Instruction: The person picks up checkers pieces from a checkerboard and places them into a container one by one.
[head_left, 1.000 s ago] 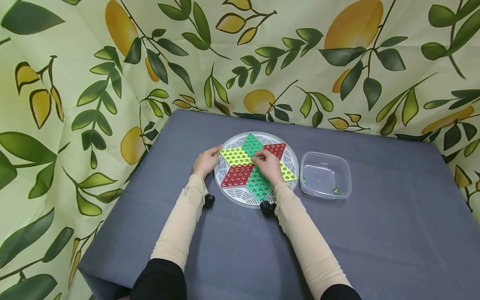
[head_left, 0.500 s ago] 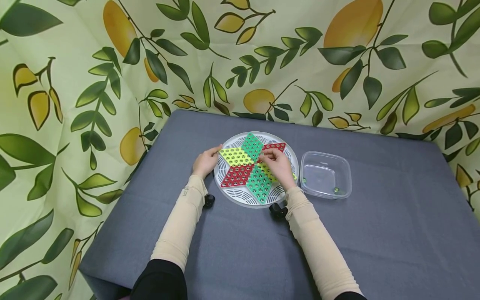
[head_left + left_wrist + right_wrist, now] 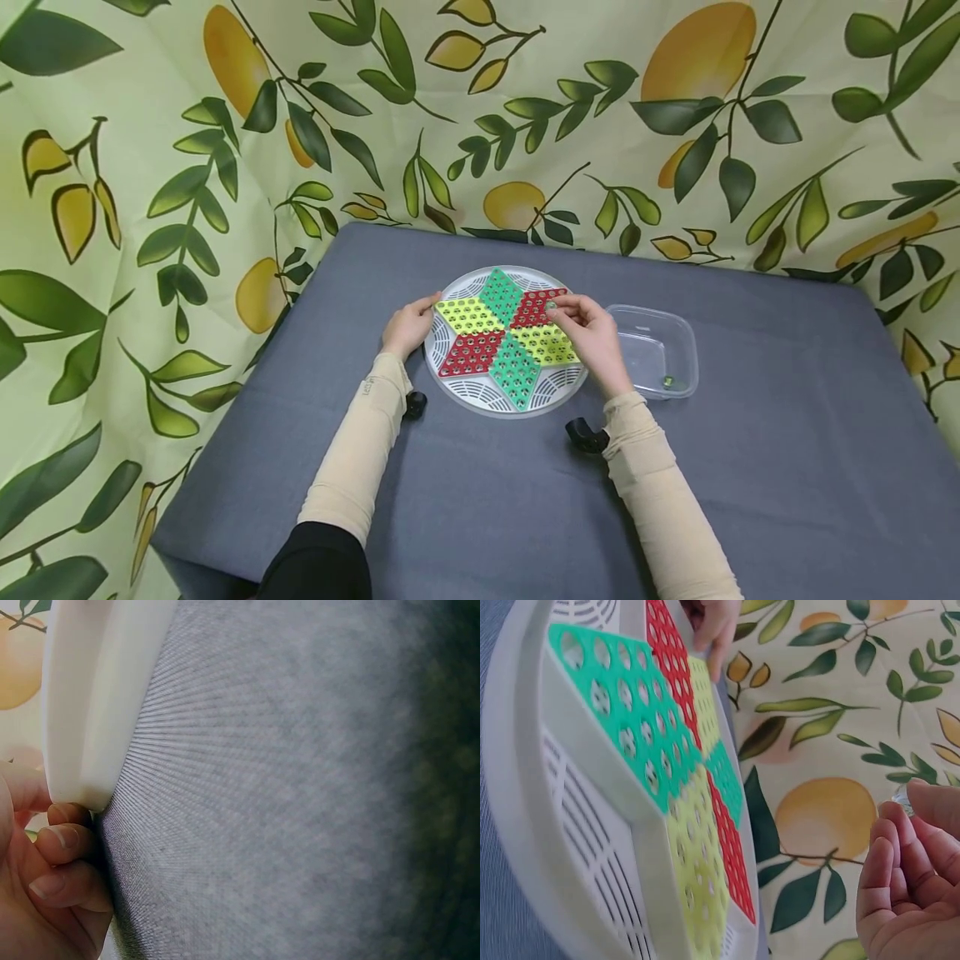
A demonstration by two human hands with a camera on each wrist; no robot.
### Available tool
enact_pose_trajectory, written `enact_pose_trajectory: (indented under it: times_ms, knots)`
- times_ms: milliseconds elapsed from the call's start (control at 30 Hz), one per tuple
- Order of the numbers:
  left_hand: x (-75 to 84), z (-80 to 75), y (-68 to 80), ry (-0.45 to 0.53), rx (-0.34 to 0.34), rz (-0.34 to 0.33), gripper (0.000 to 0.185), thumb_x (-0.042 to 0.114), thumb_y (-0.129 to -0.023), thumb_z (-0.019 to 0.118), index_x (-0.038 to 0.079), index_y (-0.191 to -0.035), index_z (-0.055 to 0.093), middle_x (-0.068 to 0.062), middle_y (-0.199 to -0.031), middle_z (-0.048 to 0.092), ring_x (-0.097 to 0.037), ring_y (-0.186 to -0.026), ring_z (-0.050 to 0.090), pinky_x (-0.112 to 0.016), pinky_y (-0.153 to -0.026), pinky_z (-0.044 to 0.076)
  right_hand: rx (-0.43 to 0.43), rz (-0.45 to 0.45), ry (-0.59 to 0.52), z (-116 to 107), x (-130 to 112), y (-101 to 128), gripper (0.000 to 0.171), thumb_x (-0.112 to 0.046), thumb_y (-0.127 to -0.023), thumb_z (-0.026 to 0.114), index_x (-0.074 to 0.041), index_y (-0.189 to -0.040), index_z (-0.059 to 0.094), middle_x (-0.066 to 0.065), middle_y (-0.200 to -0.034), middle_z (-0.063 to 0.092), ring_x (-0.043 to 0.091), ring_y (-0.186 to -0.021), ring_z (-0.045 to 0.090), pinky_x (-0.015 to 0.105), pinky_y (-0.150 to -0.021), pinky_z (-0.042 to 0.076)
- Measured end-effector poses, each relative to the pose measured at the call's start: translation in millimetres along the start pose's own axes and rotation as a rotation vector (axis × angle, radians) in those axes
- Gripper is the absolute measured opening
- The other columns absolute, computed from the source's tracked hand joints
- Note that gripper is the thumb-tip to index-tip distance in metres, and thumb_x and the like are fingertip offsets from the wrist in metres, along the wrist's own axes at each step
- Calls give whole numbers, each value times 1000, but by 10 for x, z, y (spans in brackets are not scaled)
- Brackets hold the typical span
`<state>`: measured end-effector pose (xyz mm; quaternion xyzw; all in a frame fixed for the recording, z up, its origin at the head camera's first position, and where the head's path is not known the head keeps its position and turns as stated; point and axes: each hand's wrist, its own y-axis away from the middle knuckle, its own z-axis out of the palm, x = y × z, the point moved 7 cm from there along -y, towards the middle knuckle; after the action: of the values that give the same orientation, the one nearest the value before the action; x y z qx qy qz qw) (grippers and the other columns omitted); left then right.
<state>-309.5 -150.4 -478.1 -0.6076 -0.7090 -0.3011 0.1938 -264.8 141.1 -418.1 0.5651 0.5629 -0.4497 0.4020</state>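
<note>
the right hand [image 3: 592,333] is pinching a small marble [image 3: 551,307] between thumb and fingertips, hovering over the red patch of the round game board [image 3: 506,340]. the left hand [image 3: 408,325] is gripping the board's left rim, fingers curled under its edge. a clear plastic tub [image 3: 660,350] is sitting just right of the board on the grey table [image 3: 750,467]. the board is lying flat mid-table, its green points running near to far.
</note>
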Motion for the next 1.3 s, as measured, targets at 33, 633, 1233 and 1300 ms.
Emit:
enact_pose_trajectory:
  times_ms: [33, 633, 1233, 1300]
  knots:
    - [0, 0, 1, 1, -2, 0, 41, 32, -98, 34, 37, -138, 43, -1, -143, 46, -31, -101, 59, -44, -90, 44, 7, -2, -2, -35, 1, 17, 29, -23, -87, 66, -5, -110, 64, -12, -84, 60, 2, -76, 56, 16, -67, 46]
    - [-3, -13, 12, -18, 6, 16, 41, 31, -99, 34, 36, -138, 43, -1, -142, 47, -25, -63, 44, -38, -78, 43, 112, -45, -26, -518, 439, 30, 34, -36, -84, 68, -15, -110, 65, -11, -90, 64, 3, -81, 55, 16, -69, 42]
    - [-7, -20, 4, 1, -7, 5, 41, 31, -98, 35, 36, -138, 43, -1, -143, 46, -33, -104, 58, -45, -94, 42, 94, 92, 122, -709, 433, 102, 33, -25, -87, 65, -3, -111, 61, -17, -79, 62, -7, -73, 57, 13, -69, 43]
    - [-5, -19, 4, -2, -8, 7, 41, 31, -98, 35, 36, -138, 43, -1, -143, 46, -31, -107, 58, -45, -94, 42, 70, 103, 165, -707, 440, 92, 33, -23, -88, 63, -1, -112, 60, -16, -79, 62, -9, -72, 57, 13, -68, 44]
